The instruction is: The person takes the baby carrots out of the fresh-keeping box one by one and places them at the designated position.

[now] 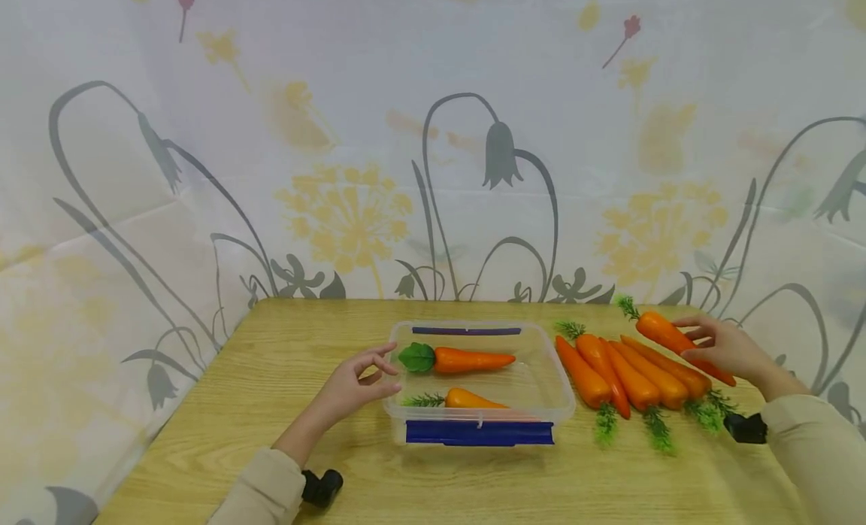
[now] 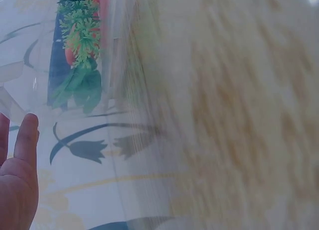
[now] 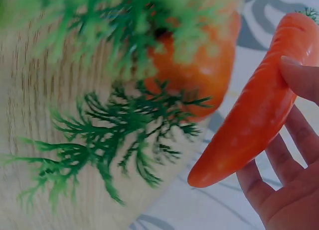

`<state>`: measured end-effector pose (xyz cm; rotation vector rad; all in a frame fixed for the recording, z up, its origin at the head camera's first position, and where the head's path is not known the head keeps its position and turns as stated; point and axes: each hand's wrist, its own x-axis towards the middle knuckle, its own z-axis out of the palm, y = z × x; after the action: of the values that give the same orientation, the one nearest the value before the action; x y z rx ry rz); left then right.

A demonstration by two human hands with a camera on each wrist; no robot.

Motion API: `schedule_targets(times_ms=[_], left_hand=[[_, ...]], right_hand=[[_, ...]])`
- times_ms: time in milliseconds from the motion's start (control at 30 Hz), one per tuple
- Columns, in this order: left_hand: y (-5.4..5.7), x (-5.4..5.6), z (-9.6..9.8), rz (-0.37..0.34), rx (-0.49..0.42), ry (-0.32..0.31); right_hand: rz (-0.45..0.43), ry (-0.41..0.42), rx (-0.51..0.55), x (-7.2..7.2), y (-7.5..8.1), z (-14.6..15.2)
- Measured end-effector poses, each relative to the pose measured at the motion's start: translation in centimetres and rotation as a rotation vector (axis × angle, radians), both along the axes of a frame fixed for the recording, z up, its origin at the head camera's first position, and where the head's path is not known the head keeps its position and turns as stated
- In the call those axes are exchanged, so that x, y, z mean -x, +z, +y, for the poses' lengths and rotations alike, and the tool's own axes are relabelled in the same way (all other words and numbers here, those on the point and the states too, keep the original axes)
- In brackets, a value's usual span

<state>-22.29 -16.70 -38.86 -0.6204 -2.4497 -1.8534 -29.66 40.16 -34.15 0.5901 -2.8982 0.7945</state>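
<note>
My right hand (image 1: 734, 350) holds an orange toy carrot (image 1: 666, 333) with a green top, thumb on one side and fingers on the other, at the right end of a carrot pile (image 1: 636, 374). In the right wrist view the held carrot (image 3: 249, 115) slants with its tip down-left. My left hand (image 1: 355, 382), fingers loosely bent and holding nothing, is beside the left wall of a clear plastic box (image 1: 534, 389). Inside the box lie a leafy-topped carrot (image 1: 473, 360) and, nearer the front, another carrot (image 1: 473, 398), partly hidden by the front rim.
The box has blue clips (image 1: 480, 432) on its front and back sides. It stands mid-table on a wood-grain tabletop (image 1: 304, 337). A flower-print curtain (image 1: 433, 134) hangs behind the table. Black wrist devices (image 1: 322, 488) are worn at both sleeves.
</note>
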Motion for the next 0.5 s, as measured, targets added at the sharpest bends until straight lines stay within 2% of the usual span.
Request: schedule_targets(times_ms=[233,500], left_hand=[[0.0,0.2,-0.1,0.003,0.009,-0.012],[-0.1,0.2,-0.2,0.007,0.011,-0.016]], right_hand=[[-0.035,-0.064,0.013,0.7,-1.4,1.0],[-0.102,-0.047,0.02,1.7,-2.7,2.0]])
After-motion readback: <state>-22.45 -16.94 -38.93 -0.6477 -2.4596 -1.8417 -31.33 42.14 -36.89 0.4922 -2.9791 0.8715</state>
